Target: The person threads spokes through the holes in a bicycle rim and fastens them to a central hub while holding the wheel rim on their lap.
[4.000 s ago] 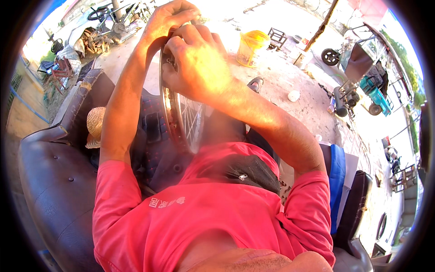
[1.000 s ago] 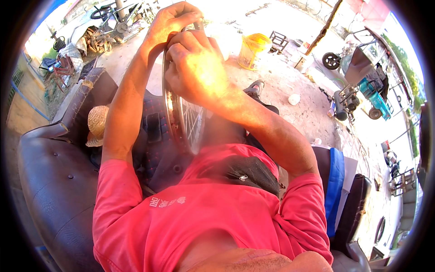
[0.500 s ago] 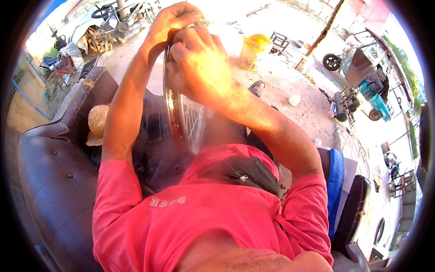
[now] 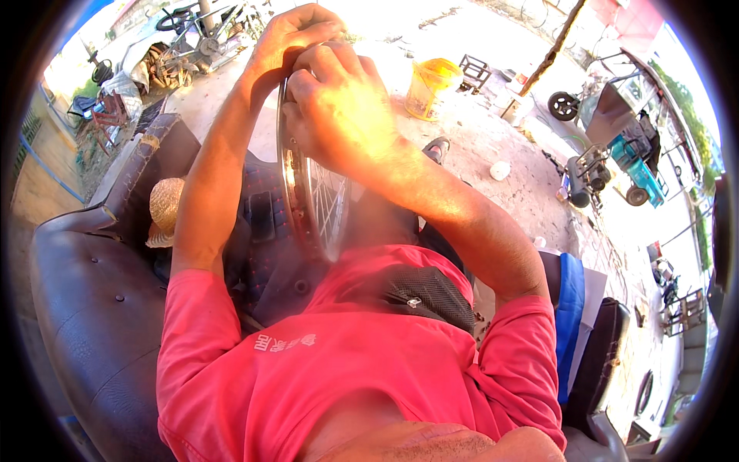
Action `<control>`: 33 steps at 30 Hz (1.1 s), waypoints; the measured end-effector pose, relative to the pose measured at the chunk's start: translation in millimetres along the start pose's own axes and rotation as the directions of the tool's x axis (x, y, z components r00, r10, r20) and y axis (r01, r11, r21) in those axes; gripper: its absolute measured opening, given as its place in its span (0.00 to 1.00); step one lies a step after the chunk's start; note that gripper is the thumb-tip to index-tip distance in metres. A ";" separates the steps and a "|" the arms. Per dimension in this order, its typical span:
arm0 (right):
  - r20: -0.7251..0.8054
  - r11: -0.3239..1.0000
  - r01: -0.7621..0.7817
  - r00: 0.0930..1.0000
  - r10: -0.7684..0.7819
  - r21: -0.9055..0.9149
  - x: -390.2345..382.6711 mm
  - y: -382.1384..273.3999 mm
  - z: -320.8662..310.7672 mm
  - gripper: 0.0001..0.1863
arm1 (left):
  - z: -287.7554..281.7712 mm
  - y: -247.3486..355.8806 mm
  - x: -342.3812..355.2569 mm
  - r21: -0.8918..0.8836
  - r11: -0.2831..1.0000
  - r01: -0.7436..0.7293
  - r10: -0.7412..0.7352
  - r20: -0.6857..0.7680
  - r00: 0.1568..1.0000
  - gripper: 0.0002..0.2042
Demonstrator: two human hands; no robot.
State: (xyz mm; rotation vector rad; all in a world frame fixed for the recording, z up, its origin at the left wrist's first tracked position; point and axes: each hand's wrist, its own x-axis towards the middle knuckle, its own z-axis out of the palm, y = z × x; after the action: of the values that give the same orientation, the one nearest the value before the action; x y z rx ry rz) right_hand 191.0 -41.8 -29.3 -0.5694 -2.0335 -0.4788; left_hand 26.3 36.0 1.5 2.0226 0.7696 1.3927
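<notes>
A spoked bicycle wheel (image 4: 296,200) stands upright in front of my lap, seen nearly edge-on, with its thin metal rim toward me. My right hand (image 4: 339,104) is closed over the near upper part of the rim, its fingers curled around it. Just beyond it, my left hand (image 4: 289,42) is closed at the top of the wheel, fingers bent in toward the right hand. The right hand hides the left fingertips and the stretch of rim between both hands. Strong sunlight washes out detail on my right hand.
I sit in a worn dark leather armchair (image 4: 100,308), with a straw hat (image 4: 165,209) by my left arm. A yellow bucket (image 4: 431,88) stands ahead on the pale ground. Farther right are a small machine (image 4: 589,175) and a wheeled cart (image 4: 639,162).
My right hand's fingers have shifted very slightly on the rim. My left hand and the wheel stay nearly where they were.
</notes>
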 end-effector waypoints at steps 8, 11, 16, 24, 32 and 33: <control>-0.009 0.997 -0.041 0.999 0.042 0.071 0.4 -5.4 -1.5 0.07 | -1.2 0.3 -3.9 0.027 1.000 -0.008 0.009 -0.042 0.999 0.08; 0.011 0.999 -0.031 0.999 0.031 0.033 1.6 -4.8 -2.0 0.08 | -2.4 -0.8 -3.3 0.000 1.000 0.008 -0.008 -0.031 0.999 0.08; 0.075 0.999 -0.027 0.997 0.025 0.023 2.5 -5.1 -0.7 0.09 | 1.1 0.3 -1.9 0.005 1.000 0.013 -0.013 -0.030 0.999 0.08; -0.025 0.996 0.079 0.997 -0.078 0.052 -3.4 -1.1 13.8 0.10 | -4.6 -7.3 1.0 0.077 0.997 -0.023 0.024 -0.018 1.000 0.08; -0.008 0.996 0.081 0.997 -0.080 0.031 -7.1 -5.3 -0.8 0.10 | 3.1 -10.9 2.9 -0.048 0.999 -0.021 0.018 -0.059 0.998 0.06; -0.005 0.995 0.093 0.996 -0.092 0.021 -7.0 -5.4 -0.5 0.10 | 1.8 -8.9 1.6 -0.039 0.999 -0.007 0.006 -0.040 0.999 0.06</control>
State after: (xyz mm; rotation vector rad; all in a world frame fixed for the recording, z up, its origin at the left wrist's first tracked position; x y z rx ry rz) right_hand 191.4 -47.9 -35.7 -0.4622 -2.0651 -0.5118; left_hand 27.2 43.0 -4.5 1.9740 0.7476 1.4452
